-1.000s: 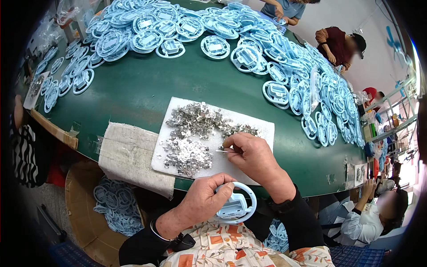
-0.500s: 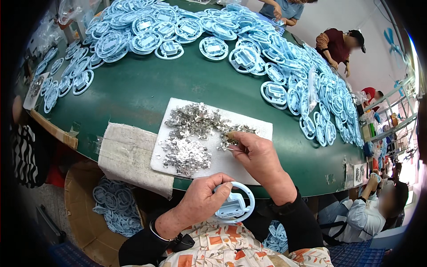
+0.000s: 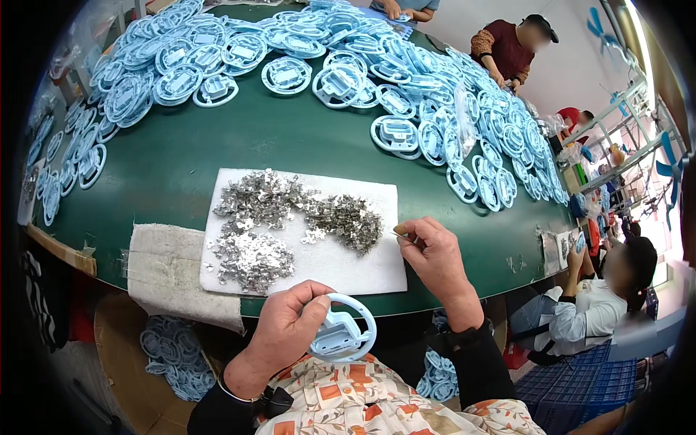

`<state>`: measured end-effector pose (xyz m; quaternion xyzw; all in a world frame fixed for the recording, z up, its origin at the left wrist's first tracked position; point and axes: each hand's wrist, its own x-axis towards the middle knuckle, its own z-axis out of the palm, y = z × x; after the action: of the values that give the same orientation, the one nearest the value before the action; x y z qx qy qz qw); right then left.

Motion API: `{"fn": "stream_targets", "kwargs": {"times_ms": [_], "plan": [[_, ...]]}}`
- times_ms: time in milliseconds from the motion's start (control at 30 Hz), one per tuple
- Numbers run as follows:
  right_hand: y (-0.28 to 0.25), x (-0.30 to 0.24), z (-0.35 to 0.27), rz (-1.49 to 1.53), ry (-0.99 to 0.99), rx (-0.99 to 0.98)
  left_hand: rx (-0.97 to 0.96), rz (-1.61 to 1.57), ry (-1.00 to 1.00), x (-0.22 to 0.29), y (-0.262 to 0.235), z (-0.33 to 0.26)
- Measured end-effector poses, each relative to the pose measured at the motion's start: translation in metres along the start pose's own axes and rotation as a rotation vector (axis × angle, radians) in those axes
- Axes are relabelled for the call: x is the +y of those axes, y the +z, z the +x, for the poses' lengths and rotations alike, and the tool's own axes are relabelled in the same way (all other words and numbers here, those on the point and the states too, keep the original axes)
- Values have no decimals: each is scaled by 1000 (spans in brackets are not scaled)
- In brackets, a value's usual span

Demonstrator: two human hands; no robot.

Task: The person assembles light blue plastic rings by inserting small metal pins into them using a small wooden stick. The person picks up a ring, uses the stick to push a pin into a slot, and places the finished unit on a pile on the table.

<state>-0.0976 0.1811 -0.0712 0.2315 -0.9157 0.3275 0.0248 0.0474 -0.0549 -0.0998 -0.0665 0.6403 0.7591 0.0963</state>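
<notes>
My left hand (image 3: 288,319) grips a light blue ring-shaped plastic part (image 3: 339,335) by its left rim, thumb on top. The part has a raised rectangular housing inside the ring and is held in front of my lap. My right hand (image 3: 436,255) pinches a thin metal piece (image 3: 395,233) between thumb and fingertips; its exact kind is too small to make out. This hand is just beyond the right edge of a white foam board (image 3: 355,274). On the board lie small silvery metal pieces in heaps: a darker heap (image 3: 346,221), a back-left heap (image 3: 257,199) and a brighter front heap (image 3: 250,261).
A large pile of blue ring parts (image 3: 290,75) spreads along the far side of the green table (image 3: 167,163). A grey cloth (image 3: 165,264) hangs over the near edge. Below, a cardboard box (image 3: 119,355) holds more rings. Several other people work around the table.
My right hand has moved off the metal heap to beyond the board's right edge, still pinching the thin piece. My left hand keeps the ring part. The whole view has shifted.
</notes>
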Motion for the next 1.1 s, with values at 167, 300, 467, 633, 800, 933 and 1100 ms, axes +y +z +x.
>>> {"fn": "stream_targets", "kwargs": {"times_ms": [167,300,467,633,800,933,1100], "plan": [[4,6,5,53,10,-11,57,-55,22,-5,3,0],[6,3,11,59,-1,-9,71,-30,9,-7,3,1],[12,-1,11,21,-33,-22,60,-8,-30,1,3,0],[12,7,11,36,-33,-16,66,-17,-30,1,5,1],[-5,10,2,173,-18,-96,65,-47,-40,8,11,1],[-17,-11,-10,288,-88,-202,-14,-7,-39,15,26,10],[-29,-28,-19,401,-248,-328,-189,19,-129,19,40,37]]}}
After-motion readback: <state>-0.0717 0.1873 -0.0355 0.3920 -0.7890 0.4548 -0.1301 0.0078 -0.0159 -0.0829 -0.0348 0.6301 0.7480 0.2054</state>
